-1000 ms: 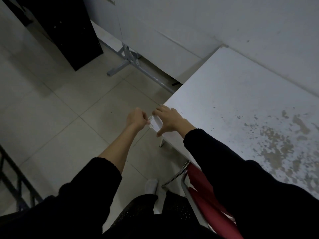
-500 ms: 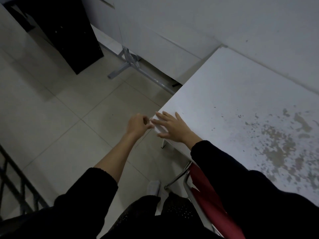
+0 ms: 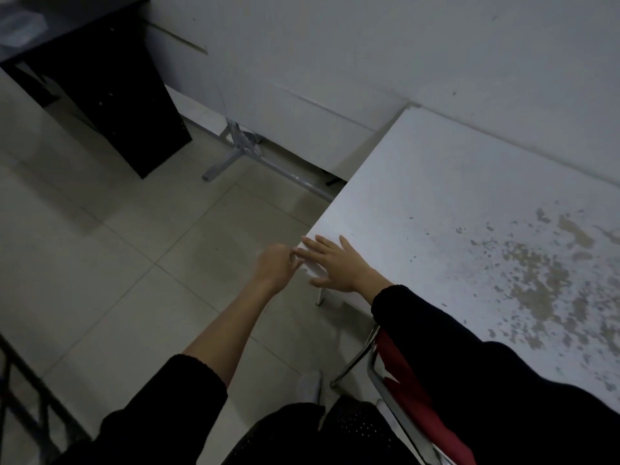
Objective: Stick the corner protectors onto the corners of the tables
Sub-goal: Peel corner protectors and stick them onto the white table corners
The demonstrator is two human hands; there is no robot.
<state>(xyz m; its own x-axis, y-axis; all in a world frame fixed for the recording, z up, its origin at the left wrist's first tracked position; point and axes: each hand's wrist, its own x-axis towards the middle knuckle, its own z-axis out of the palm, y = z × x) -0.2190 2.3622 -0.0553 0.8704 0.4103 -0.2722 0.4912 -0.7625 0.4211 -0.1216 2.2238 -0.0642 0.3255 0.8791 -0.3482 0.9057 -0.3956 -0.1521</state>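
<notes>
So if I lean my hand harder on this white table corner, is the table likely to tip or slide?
Probably not. The white table looks broad, and its far edge seems to meet the wall. The right hand lies flat on the corner. The tiled floor looks smooth, so a slight slide is possible.

Looks like a plain office or classroom-type room, indoors, dim light. Large pale floor tiles (image 3: 100, 263) with visible grout lines. Bare white wall (image 3: 369, 62), no decoration. White table (image 3: 453, 203) pushed against that wall, top worn and stained with brownish flaking patches (image 3: 536, 280). Dark cabinet or desk (image 3: 100, 78) standing at upper left. Grey metal frame foot (image 3: 235, 156) on the floor under a white panel by the wall. Red chair (image 3: 409, 391) with chrome tube frame tucked beside the table. Dark metal bars (image 3: 23, 397) at lower left edge, kind unclear.
</notes>
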